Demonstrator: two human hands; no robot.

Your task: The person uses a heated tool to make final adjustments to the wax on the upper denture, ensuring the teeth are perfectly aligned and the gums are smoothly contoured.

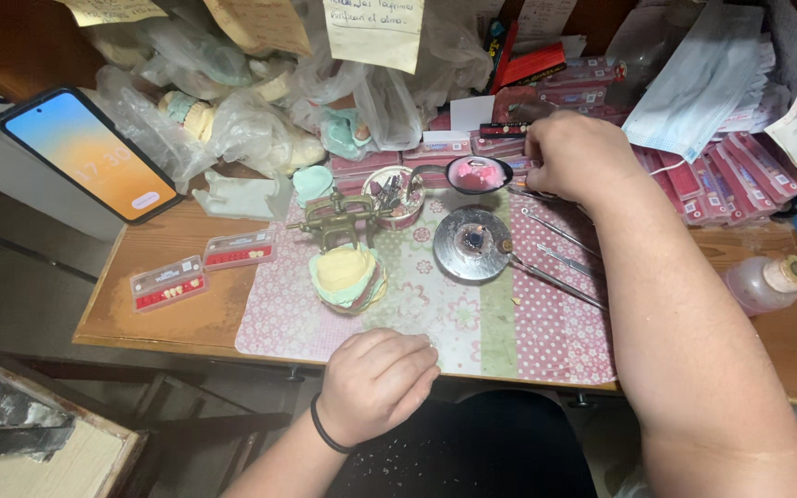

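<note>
My right hand [576,155] reaches over the tools [555,249] past the pink wax bowl [477,173]; whether it grips anything I cannot tell. My left hand [375,383] rests clenched at the bench [168,318] edge, near the cast [348,275]. Best move slowly, elbow clear of the burner [472,242].

A worn wooden desk [177,323] stands against a brown wooden wall [11,46], grey floor [39,277] at its left.
</note>
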